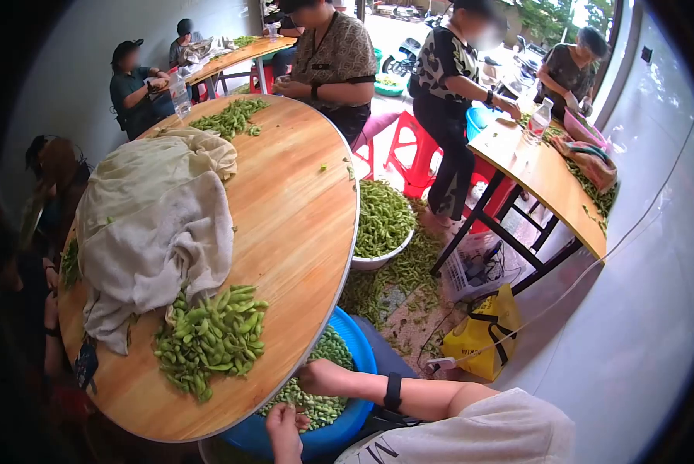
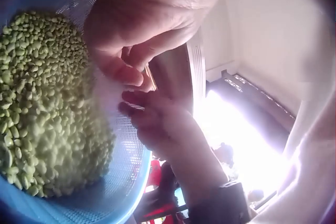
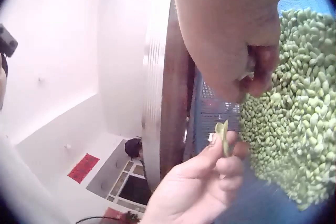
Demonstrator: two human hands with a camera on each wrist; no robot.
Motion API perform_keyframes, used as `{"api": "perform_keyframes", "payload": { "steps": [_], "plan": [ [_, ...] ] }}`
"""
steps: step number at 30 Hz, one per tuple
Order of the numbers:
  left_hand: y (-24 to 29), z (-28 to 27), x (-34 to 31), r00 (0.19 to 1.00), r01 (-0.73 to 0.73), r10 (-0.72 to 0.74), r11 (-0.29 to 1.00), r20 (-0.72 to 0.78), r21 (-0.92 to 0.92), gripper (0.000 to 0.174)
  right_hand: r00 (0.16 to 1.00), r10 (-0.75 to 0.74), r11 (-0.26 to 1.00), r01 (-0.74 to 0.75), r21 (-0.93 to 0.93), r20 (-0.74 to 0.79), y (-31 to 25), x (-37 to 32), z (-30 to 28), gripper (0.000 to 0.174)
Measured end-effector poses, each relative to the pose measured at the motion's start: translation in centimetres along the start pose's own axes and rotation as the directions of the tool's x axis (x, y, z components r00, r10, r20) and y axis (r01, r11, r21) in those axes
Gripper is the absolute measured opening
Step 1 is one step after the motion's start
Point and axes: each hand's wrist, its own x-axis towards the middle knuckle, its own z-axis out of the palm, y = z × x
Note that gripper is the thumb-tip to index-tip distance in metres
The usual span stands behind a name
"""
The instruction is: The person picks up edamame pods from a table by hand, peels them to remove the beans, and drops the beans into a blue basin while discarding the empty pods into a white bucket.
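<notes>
My left hand (image 1: 285,430) pinches a split green soybean pod (image 3: 224,139) between thumb and fingers, over the blue basket (image 1: 371,363). Close above it in the right wrist view hangs my right hand (image 3: 236,40), its fingers curled; I cannot tell whether they hold anything. A black band circles the right wrist. Shelled green beans (image 2: 47,103) heap up inside the mesh-walled basket, just below both hands. On the round wooden table (image 1: 300,232), near its edge, lies a pile of unshelled pods (image 1: 211,340).
A cream cloth (image 1: 161,209) covers part of the round table. A white basin (image 1: 381,224) brimming with pods stands beside it, with loose pods strewn on the floor. Beyond are a yellow bag (image 1: 478,332), a second table (image 1: 548,185), red stools (image 1: 412,155) and several people.
</notes>
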Motion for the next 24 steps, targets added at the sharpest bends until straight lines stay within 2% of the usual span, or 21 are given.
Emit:
{"api": "perform_keyframes", "payload": {
  "steps": [2,3,4,6,7,9,10,12,13,16,19,22,24],
  "plan": [
    [0.3,0.9,-0.2,0.993,-0.053,0.047,0.997,-0.107,-0.050,0.009,0.994,0.074,0.989,-0.063,0.136,-0.079,0.3,-0.3,0.2,0.027],
    [0.3,1.1,-0.2,0.991,-0.066,0.064,0.998,-0.118,-0.014,0.009,0.973,0.216,0.920,-0.232,0.316,0.085,-1.7,-0.8,-1.0,0.026],
    [0.9,1.9,-0.4,0.985,-0.080,0.084,0.996,-0.154,0.032,0.009,0.912,0.314,0.794,-0.405,0.455,0.263,-3.7,-1.2,-2.2,0.026],
    [2.0,3.4,-1.1,0.968,-0.103,0.130,0.986,-0.216,0.135,0.011,0.906,0.315,0.740,-0.420,0.526,0.282,-2.8,-1.5,-1.2,0.022],
    [2.0,2.6,-0.9,0.981,-0.072,0.119,0.958,-0.156,0.276,0.005,0.898,0.323,0.724,-0.438,0.534,0.298,-2.6,-1.8,-0.9,0.020],
    [2.0,0.3,0.3,0.996,-0.053,0.082,0.839,-0.029,0.541,0.018,0.886,0.335,0.698,-0.462,0.547,0.320,-2.1,-1.9,-0.5,0.018],
    [1.4,-0.2,0.3,0.984,-0.162,0.178,0.804,0.029,0.572,0.018,0.901,0.321,0.735,-0.431,0.523,0.291,-1.9,-2.0,-0.1,0.017],
    [1.2,-0.2,-0.1,0.921,-0.372,0.363,0.706,0.143,0.603,0.016,0.890,0.321,0.694,-0.454,0.559,0.324,-2.2,-2.4,-0.3,0.017],
    [2.4,0.5,-1.0,0.818,-0.518,0.521,0.482,0.244,0.707,0.016,0.879,0.319,0.657,-0.475,0.586,0.356,-2.2,-2.6,-0.4,0.016],
    [2.7,0.8,-1.4,0.784,-0.559,0.565,0.464,0.257,0.687,0.016,0.855,0.238,0.574,-0.506,0.644,0.460,-2.2,-3.0,-0.7,0.016],
    [4.4,2.1,-2.9,0.744,-0.583,0.604,0.379,0.285,0.719,0.014,0.861,0.202,0.559,-0.493,0.666,0.467,-2.1,-3.3,-0.6,0.016],
    [4.5,2.1,-3.2,0.709,-0.609,0.653,0.375,0.267,0.699,0.011,0.891,0.197,0.506,-0.449,0.736,0.408,-3.0,-3.5,-0.7,0.016],
    [5.3,2.6,-3.8,0.619,-0.674,0.717,0.276,0.320,0.685,0.010,0.876,0.180,0.485,-0.475,0.734,0.448,-2.4,-3.4,-0.3,0.015]
  ]
}}
